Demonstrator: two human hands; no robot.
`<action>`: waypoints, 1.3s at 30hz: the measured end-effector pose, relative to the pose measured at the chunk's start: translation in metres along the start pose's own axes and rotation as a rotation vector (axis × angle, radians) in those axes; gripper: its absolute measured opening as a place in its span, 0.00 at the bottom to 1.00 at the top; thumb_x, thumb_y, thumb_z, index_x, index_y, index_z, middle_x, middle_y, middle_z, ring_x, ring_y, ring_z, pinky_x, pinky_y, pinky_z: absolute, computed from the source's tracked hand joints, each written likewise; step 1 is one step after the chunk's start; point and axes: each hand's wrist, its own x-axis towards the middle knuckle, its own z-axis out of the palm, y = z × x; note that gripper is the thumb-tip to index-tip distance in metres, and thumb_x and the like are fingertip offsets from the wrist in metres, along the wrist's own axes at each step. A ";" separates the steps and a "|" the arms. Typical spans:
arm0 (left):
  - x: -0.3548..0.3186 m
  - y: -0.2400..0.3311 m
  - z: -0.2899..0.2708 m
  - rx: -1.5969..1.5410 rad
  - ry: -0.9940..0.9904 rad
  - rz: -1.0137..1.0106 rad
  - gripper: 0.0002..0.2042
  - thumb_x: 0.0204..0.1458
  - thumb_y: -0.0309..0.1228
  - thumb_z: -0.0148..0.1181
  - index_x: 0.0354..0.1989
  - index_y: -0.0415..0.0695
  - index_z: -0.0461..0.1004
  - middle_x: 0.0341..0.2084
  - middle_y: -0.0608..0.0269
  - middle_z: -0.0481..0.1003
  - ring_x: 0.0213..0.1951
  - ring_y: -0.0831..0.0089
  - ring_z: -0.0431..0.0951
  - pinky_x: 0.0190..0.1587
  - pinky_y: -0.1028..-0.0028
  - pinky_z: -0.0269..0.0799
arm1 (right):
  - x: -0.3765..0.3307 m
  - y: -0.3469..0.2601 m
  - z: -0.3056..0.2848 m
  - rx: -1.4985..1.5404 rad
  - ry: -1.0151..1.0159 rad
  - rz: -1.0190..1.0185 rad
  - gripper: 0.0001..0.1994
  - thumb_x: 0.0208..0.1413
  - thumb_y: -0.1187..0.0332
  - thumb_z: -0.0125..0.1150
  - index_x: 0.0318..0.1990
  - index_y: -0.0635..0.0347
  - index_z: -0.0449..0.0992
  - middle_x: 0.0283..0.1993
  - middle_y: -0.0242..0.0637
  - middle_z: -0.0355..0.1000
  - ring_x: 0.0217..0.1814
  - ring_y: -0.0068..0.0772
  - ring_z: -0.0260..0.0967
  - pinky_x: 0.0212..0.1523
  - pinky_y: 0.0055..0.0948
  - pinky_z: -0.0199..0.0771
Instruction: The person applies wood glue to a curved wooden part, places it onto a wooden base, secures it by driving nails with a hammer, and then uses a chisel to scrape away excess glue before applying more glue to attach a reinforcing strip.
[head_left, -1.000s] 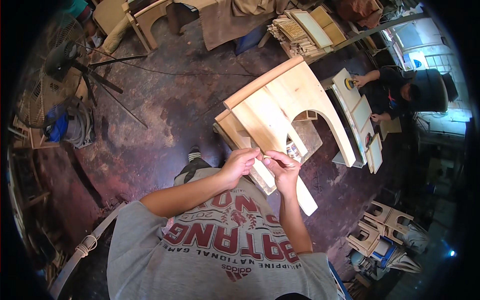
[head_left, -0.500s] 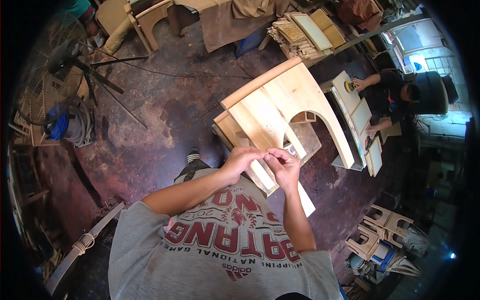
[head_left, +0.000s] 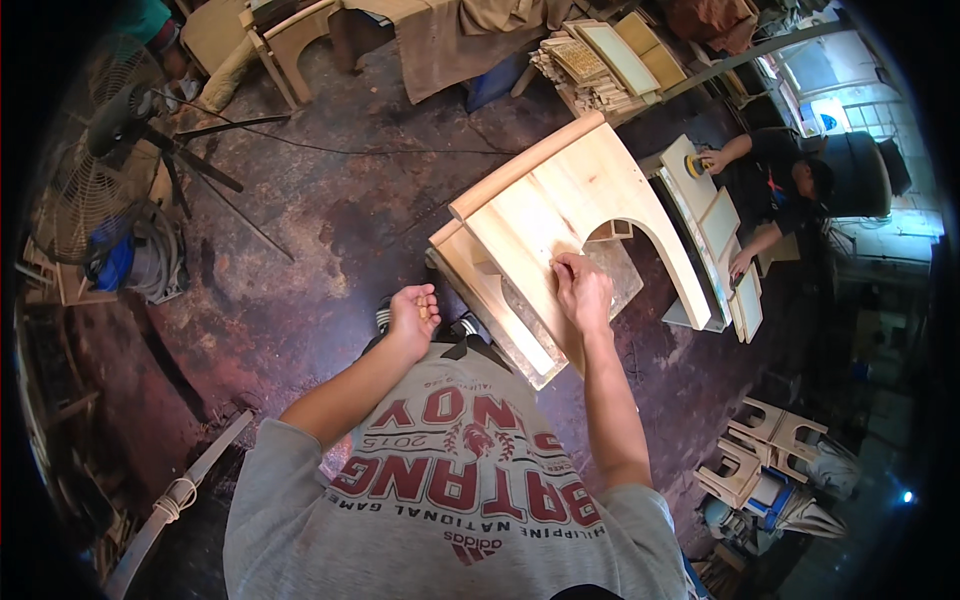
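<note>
A pale wooden furniture piece (head_left: 528,228) with a curved cutout and a rounded, darker rail (head_left: 525,165) along its far edge stands in front of me. My right hand (head_left: 584,295) is over its side panel, thumb and fingers pinched together with their tips at the wood. Whatever lies in that pinch is too small to make out. Left of the piece, in the air before my body, my left hand (head_left: 412,318) is half turned up with curled fingers. Its palm is partly hidden, and anything held there cannot be named.
Across from me at the right, a co-worker (head_left: 785,195) presses a yellow sanding tool (head_left: 697,166) on pale panels (head_left: 718,222). A black stand fan (head_left: 120,120) is at the left. Stacked boards (head_left: 600,65) lie at the back. Small wooden stools (head_left: 765,440) stand at the lower right.
My hands were together at the near edge of the furniture piece. The left has drawn away to the left; the right has moved up onto the panel.
</note>
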 end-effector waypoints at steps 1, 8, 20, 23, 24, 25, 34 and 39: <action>-0.001 0.005 -0.009 -0.017 0.013 -0.016 0.09 0.59 0.36 0.50 0.38 0.47 0.76 0.24 0.68 0.73 0.26 0.74 0.72 0.31 0.73 0.70 | 0.001 0.000 0.001 -0.033 -0.016 -0.028 0.05 0.58 0.69 0.64 0.38 0.58 0.84 0.36 0.46 0.81 0.35 0.52 0.79 0.40 0.43 0.79; -0.003 0.017 -0.030 -0.043 -0.032 -0.014 0.11 0.59 0.36 0.50 0.41 0.46 0.76 0.26 0.68 0.74 0.28 0.74 0.72 0.34 0.73 0.69 | 0.011 -0.009 0.003 -0.304 -0.159 -0.187 0.03 0.57 0.71 0.61 0.33 0.59 0.77 0.30 0.49 0.78 0.30 0.56 0.78 0.31 0.49 0.78; -0.022 0.015 0.009 0.041 -0.242 -0.043 0.12 0.62 0.31 0.50 0.50 0.42 0.74 0.33 0.68 0.75 0.32 0.76 0.71 0.38 0.75 0.68 | 0.011 -0.009 0.012 -0.487 -0.248 -0.333 0.03 0.48 0.75 0.59 0.32 0.60 0.74 0.29 0.48 0.78 0.30 0.48 0.80 0.32 0.41 0.81; -0.028 0.012 0.029 0.089 -0.306 -0.047 0.12 0.63 0.29 0.50 0.52 0.42 0.73 0.35 0.68 0.76 0.33 0.78 0.71 0.40 0.76 0.68 | 0.010 -0.009 0.013 -0.521 -0.241 -0.337 0.04 0.48 0.75 0.59 0.32 0.60 0.74 0.29 0.48 0.78 0.29 0.47 0.80 0.32 0.40 0.82; -0.030 0.010 0.035 0.108 -0.344 -0.036 0.12 0.63 0.29 0.51 0.52 0.41 0.73 0.35 0.68 0.76 0.33 0.79 0.70 0.40 0.76 0.68 | 0.009 -0.010 0.013 -0.522 -0.239 -0.333 0.04 0.48 0.75 0.59 0.32 0.60 0.74 0.29 0.48 0.78 0.29 0.47 0.80 0.32 0.40 0.82; -0.030 0.010 0.041 0.123 -0.366 -0.041 0.14 0.63 0.28 0.52 0.55 0.40 0.73 0.37 0.68 0.76 0.33 0.81 0.69 0.40 0.77 0.67 | 0.009 -0.010 0.013 -0.512 -0.226 -0.327 0.03 0.49 0.75 0.59 0.32 0.60 0.74 0.29 0.48 0.78 0.29 0.47 0.80 0.32 0.41 0.81; -0.040 0.010 0.065 0.162 -0.730 -0.172 0.22 0.64 0.32 0.51 0.66 0.40 0.67 0.50 0.67 0.78 0.33 0.84 0.67 0.40 0.80 0.65 | -0.008 -0.026 -0.007 -0.052 -0.027 0.017 0.06 0.55 0.70 0.66 0.38 0.57 0.85 0.38 0.46 0.82 0.35 0.49 0.82 0.37 0.42 0.81; -0.046 0.007 0.066 0.149 -0.745 -0.229 0.25 0.62 0.31 0.51 0.69 0.40 0.65 0.47 0.69 0.77 0.33 0.84 0.68 0.37 0.80 0.65 | -0.039 -0.091 -0.023 0.311 -0.072 0.019 0.10 0.52 0.71 0.70 0.42 0.59 0.87 0.42 0.46 0.82 0.44 0.47 0.81 0.47 0.39 0.80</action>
